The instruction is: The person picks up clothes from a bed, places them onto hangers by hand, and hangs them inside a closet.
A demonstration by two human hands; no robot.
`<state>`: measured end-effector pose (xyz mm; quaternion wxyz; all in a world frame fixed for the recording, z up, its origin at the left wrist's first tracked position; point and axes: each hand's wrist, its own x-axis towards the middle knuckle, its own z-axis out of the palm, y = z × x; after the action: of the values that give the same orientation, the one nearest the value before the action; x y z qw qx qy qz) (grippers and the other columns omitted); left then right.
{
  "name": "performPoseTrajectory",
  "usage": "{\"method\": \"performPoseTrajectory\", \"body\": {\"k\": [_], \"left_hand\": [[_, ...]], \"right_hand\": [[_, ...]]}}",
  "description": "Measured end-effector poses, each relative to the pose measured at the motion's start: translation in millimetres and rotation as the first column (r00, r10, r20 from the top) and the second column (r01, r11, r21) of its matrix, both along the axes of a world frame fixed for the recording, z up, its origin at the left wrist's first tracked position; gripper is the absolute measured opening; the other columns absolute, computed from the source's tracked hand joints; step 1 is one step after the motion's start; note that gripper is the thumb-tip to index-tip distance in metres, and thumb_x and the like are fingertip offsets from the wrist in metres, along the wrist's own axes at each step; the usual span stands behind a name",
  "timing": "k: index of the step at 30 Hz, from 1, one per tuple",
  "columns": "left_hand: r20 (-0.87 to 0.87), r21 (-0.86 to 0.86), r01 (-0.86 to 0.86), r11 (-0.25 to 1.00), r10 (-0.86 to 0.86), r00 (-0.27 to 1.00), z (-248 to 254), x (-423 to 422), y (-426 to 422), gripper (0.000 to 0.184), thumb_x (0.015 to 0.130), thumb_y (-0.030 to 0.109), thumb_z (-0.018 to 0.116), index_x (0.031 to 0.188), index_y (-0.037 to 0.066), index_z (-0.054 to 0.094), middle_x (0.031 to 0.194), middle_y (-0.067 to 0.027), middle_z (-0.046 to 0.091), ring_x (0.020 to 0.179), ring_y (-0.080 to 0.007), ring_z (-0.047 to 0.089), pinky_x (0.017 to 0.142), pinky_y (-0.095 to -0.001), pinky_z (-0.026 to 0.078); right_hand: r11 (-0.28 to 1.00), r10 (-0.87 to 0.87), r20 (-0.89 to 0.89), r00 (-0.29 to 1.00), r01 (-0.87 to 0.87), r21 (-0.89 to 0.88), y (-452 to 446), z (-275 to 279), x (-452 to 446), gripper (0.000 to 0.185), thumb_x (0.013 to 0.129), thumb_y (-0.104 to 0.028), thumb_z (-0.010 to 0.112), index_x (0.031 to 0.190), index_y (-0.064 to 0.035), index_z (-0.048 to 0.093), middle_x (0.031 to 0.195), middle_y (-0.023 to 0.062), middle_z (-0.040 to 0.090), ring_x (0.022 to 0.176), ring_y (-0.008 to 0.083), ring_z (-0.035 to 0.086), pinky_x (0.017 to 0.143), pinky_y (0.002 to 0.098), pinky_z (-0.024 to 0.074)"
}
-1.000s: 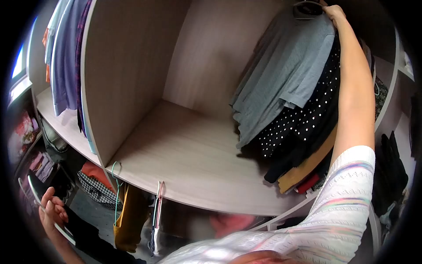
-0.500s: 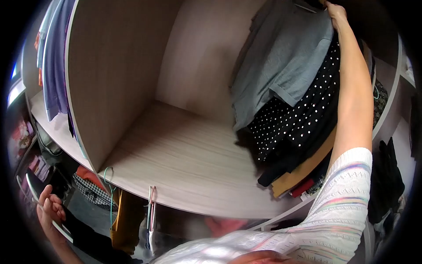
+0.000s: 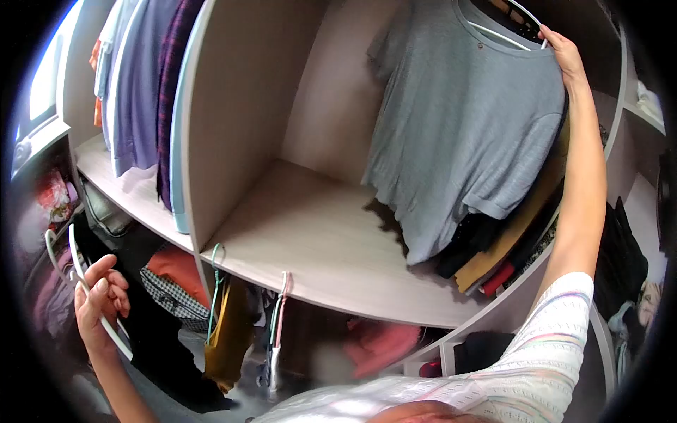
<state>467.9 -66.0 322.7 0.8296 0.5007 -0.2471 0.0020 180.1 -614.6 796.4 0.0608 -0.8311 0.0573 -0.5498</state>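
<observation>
At the upper right, my right hand pinches a white hanger at one shoulder of a grey T-shirt. The T-shirt hangs from that hanger, tilted, in front of other hanging clothes, including a mustard one. Low on the left, my left hand has its fingers curled round another white hanger. A black garment hangs beside and below this hand, seemingly from the held hanger.
A pale wooden shelf and upright panel form the wardrobe bay. Purple and dark shirts hang in the left bay. A green hanger and a pink hanger hook over the shelf edge, with mustard trousers below.
My right hand has drawn the grey T-shirt forward, so its neckline and hanger show and it covers the polka-dot garment. The view has turned left; my left hand keeps its hanger.
</observation>
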Motion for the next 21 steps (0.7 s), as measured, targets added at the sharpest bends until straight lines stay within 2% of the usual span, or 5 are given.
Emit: {"method": "performPoseTrajectory", "body": {"k": [14,15,17,18,21], "left_hand": [[0.12,-0.012,0.076,0.997,-0.074,0.99,38.0,-4.4,113.6,0.042,0.08,0.021,0.054,0.111,-0.007,0.049,0.076,-0.0111,0.055,0.051,-0.0098,0.052,0.042,-0.0173,0.038],[0.137,0.006,0.102,0.995,-0.102,0.985,40.4,-2.0,124.1,0.043,0.08,0.022,0.054,0.111,-0.007,0.048,0.078,-0.0103,0.055,0.052,-0.009,0.051,0.042,-0.0174,0.037],[0.166,0.033,0.092,0.995,-0.096,0.982,44.7,-4.8,139.4,0.044,0.081,0.024,0.054,0.112,-0.007,0.048,0.08,-0.0098,0.055,0.053,-0.0082,0.051,0.043,-0.0171,0.037],[0.181,0.044,0.095,0.995,-0.101,0.978,45.7,-4.4,147.7,0.044,0.082,0.023,0.053,0.113,-0.007,0.047,0.082,-0.0092,0.056,0.055,-0.0079,0.05,0.044,-0.017,0.037],[0.171,0.062,0.043,0.997,-0.053,0.984,48.7,-4.2,172.9,0.044,0.084,0.021,0.051,0.117,-0.009,0.044,0.085,-0.0084,0.056,0.059,-0.0072,0.051,0.047,-0.0167,0.037]], "right_hand": [[0.869,0.452,0.049,0.891,-0.452,0.201,129.5,-6.9,-57.7,0.02,0.084,-0.025,0.058,0.092,-0.0077,0.065,0.084,-0.0017,0.062,0.074,0.0035,0.055,0.07,0.0159,0.0426],[0.884,0.446,-0.019,0.895,-0.437,0.167,115.9,5.1,-63.3,0.028,0.088,-0.026,0.051,0.103,-0.0051,0.061,0.097,0.0026,0.061,0.09,0.0067,0.055,0.08,0.019,0.0424],[0.899,0.129,-0.066,0.99,-0.144,-0.415,131.5,-4.3,-52.3,0.035,0.092,-0.027,0.042,0.114,-0.0043,0.055,0.111,0.005,0.057,0.105,0.01,0.049,0.09,0.0229,0.0384],[0.957,0.221,0.033,0.975,-0.21,-0.202,145.7,-14.4,-39.9,0.036,0.092,-0.027,0.042,0.118,-0.0049,0.052,0.114,0.0038,0.055,0.108,0.0106,0.048,0.093,0.0226,0.0351],[0.938,0.326,0.084,0.942,-0.312,-0.15,195.0,-55.0,18.3,0.035,0.091,-0.028,0.043,0.116,-0.0048,0.053,0.11,0.0031,0.054,0.104,0.0095,0.048,0.09,0.0216,0.0351]]}}
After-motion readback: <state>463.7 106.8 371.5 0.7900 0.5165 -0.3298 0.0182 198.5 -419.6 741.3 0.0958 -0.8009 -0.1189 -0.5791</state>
